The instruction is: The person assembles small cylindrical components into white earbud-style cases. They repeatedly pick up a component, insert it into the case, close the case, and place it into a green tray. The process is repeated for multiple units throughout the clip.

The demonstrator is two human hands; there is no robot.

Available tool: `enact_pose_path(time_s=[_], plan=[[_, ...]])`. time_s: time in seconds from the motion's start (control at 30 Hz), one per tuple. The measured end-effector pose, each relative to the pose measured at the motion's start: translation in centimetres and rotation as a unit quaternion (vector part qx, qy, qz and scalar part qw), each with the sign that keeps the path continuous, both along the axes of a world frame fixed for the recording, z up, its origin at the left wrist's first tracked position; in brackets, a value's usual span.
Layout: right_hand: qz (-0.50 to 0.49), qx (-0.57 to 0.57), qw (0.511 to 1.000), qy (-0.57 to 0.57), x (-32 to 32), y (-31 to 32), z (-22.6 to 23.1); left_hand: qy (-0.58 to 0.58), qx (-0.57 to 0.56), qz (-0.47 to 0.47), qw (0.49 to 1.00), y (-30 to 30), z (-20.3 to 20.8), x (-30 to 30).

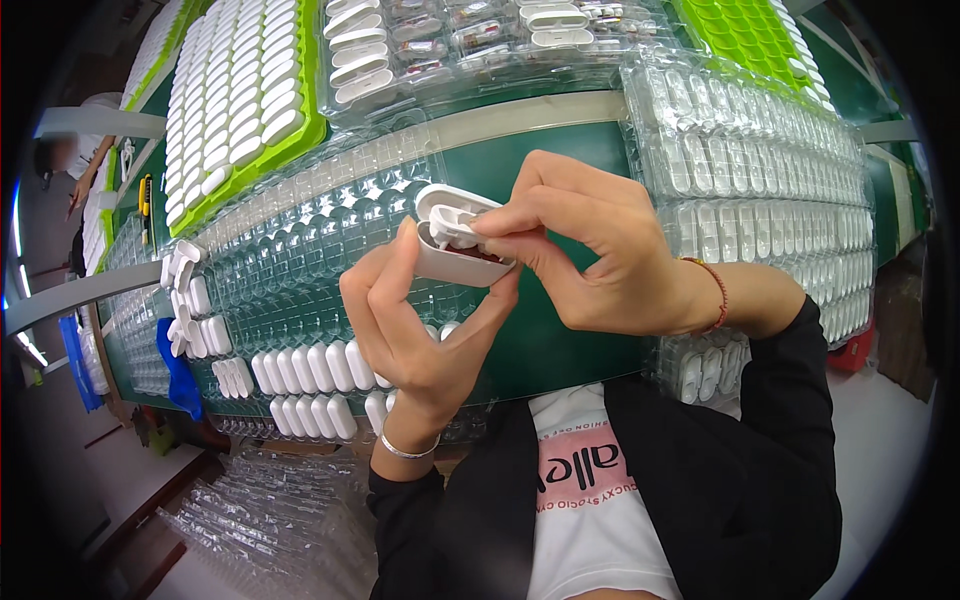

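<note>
Over the green work table, my left hand (418, 345) is closed around a small white case (458, 268) with rounded ends, like an earbud charging case. Its lid stands raised, and something dark red shows inside the body. A white moulded insert (450, 220) sits tilted at the mouth of the case, partly in it. My right hand (605, 250) pinches the insert's right end between thumb and fingers. The fingertips cover that end. Below my left hand, rows of white cases (320, 368) lie in a clear tray.
Clear blister trays (300, 225) cover the table's left. More trays (760, 160), stacked and holding white parts, stand at the right. Bright green trays (310, 120) lie at the far side. Loose white parts (185, 300) and a blue cloth (178, 375) lie at left. Another person's hand (78, 192) shows far left.
</note>
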State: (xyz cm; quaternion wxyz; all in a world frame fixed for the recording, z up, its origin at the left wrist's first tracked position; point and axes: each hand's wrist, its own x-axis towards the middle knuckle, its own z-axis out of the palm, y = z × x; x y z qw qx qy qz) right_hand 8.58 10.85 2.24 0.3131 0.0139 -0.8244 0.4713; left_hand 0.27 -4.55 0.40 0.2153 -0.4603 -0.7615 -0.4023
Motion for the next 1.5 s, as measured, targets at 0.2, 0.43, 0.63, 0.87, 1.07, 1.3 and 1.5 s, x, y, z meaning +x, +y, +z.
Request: enact_pose_path(time_s=[0.2, 0.43, 0.63, 0.87, 1.07, 1.3, 1.5], plan=[[0.003, 0.011, 1.000, -0.013, -0.2, 0.0, -0.5, 0.011, 0.005, -0.013, 1.000, 0.4, -0.6, -0.2], [0.018, 0.004, 0.999, -0.032, -0.2, 0.1, -0.9, 0.006, 0.004, -0.017, 1.000, 0.6, -0.5, -0.3], [0.044, 0.000, 0.998, -0.052, -0.4, 0.7, -1.1, 0.023, -0.004, -0.017, 1.000, 0.8, -0.6, -0.5], [0.009, 0.081, 0.996, 0.040, 0.0, 1.4, 0.6, -0.036, 0.029, -0.013, 0.999, 0.5, -0.1, -0.5], [0.196, -0.476, 0.827, -0.224, 0.3, 0.5, 0.3, -0.051, 0.062, -0.033, 0.996, -0.1, 0.0, 0.0], [0.110, -0.047, 0.980, -0.161, 1.7, 0.9, 0.1, -0.483, -0.084, -0.142, 0.860, -2.9, 1.7, -0.3], [0.143, 0.088, 0.974, -0.150, 3.0, 1.1, -0.2, -0.461, -0.142, -0.217, 0.849, -3.3, 1.3, -0.9]])
